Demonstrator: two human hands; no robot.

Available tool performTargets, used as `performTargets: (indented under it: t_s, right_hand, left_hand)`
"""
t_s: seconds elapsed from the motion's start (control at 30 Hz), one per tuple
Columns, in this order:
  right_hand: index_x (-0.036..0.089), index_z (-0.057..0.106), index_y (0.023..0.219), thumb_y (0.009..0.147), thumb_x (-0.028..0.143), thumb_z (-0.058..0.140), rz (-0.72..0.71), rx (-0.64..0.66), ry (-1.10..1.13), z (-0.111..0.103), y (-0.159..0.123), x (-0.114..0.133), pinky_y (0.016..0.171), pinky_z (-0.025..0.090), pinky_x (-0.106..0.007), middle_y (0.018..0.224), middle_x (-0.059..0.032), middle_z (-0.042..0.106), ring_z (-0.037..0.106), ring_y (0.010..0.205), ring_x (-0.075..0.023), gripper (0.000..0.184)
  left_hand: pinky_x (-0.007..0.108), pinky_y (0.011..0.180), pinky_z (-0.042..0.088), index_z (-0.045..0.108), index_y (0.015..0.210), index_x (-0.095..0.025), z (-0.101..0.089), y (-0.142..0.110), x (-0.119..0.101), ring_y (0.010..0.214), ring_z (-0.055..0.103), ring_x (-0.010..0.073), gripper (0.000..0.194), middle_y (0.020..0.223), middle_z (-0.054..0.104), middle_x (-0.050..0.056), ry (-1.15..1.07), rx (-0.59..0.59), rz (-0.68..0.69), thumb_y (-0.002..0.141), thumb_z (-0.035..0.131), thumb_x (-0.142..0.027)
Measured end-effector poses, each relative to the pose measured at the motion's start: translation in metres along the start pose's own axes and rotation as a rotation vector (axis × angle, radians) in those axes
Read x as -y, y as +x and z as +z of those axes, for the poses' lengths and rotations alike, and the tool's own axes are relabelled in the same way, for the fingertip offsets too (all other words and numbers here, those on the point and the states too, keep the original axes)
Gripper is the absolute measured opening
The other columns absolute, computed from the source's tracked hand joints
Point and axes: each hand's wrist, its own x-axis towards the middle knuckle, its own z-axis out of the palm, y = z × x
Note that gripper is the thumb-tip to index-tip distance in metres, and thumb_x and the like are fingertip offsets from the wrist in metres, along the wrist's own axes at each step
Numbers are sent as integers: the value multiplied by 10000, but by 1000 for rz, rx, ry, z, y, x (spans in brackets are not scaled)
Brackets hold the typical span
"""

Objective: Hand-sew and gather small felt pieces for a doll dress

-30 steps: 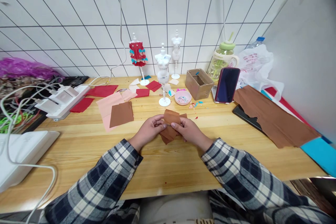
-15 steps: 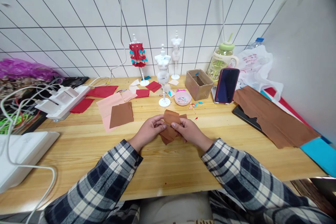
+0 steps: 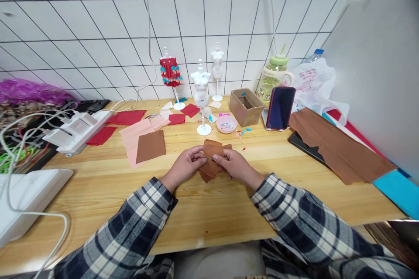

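Observation:
Above the front half of the table, a piece of brown crepe paper (image 3: pixel 212 148) is pinched between both hands. My left hand (image 3: pixel 188 163) grips its left side, thumb and fingers closed. On the right side, my right hand (image 3: pixel 237 163) is closed on the same piece, with the thumb on top. A thin line runs across the paper between the thumbs, too small to tell whether it is a fold or a fine tool. Part of the paper hangs below the hands, and the fingers behind it are hidden. Just beyond stands a bare white mini mannequin (image 3: pixel 201 91).
Behind are a mannequin in a red ruffled dress (image 3: pixel 170 72), another bare mannequin (image 3: pixel 217 63), a pink dish (image 3: pixel 226 124), a cardboard box (image 3: pixel 246 107) and a phone (image 3: pixel 280 108). A brown square (image 3: pixel 151 146) lies left, larger brown sheets (image 3: pixel 343 146) right, a power strip (image 3: pixel 81 128) far left.
The view has tilted and shifted slightly, so the things on the table sit a little lower in it. Both hands keep their hold on the brown paper, with hardly any movement.

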Motion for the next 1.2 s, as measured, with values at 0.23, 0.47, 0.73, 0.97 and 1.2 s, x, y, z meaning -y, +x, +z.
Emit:
performTargets:
  t_s: [0.23, 0.47, 0.73, 0.97, 1.2]
  right_hand:
    - [160, 613, 890, 868, 405, 566, -24, -12, -57, 2, 0, 1, 288, 345, -189, 624, 31, 491, 423, 400, -76, 251]
    - [145, 651, 942, 876, 358, 561, -74, -51, -118, 2, -1, 1, 372, 327, -189, 605, 27, 518, 425, 434, -77, 241]
    - [167, 660, 872, 857, 320, 571, -128, -38, -59, 2, 1, 1, 455, 368, -209, 591, 18, 550, 485, 519, -114, 177]
    - [185, 572, 806, 873, 375, 555, -24, -48, -14, 1, 0, 1, 341, 320, -200, 571, 48, 496, 392, 385, -74, 202]
    - [181, 560, 823, 881, 476, 536, -16, -43, -80, -1, 2, -3, 364, 314, -201, 610, 41, 504, 399, 416, -74, 302]
  left_hand:
    - [347, 816, 505, 584, 1267, -143, 2, 0, 1, 889, 682, 239, 579, 998, 737, 107, 55, 32, 9, 749, 733, -353]
    - [355, 842, 501, 591, 1255, -148, 3, 0, -1, 934, 681, 248, 555, 1025, 736, 103, 34, 52, 10, 754, 729, -343]
    - [332, 827, 492, 613, 1217, -150, 4, -1, -4, 920, 675, 237, 520, 1009, 734, 96, 18, 63, 8, 746, 736, -334]
    - [236, 631, 426, 577, 1261, -155, 4, -2, -4, 681, 600, 150, 579, 738, 674, 8, 89, 8, -27, 721, 727, -298]
    - [224, 609, 400, 554, 1268, -180, -10, -4, -17, 639, 544, 117, 523, 738, 590, -22, 93, -249, 64, 763, 640, -288]
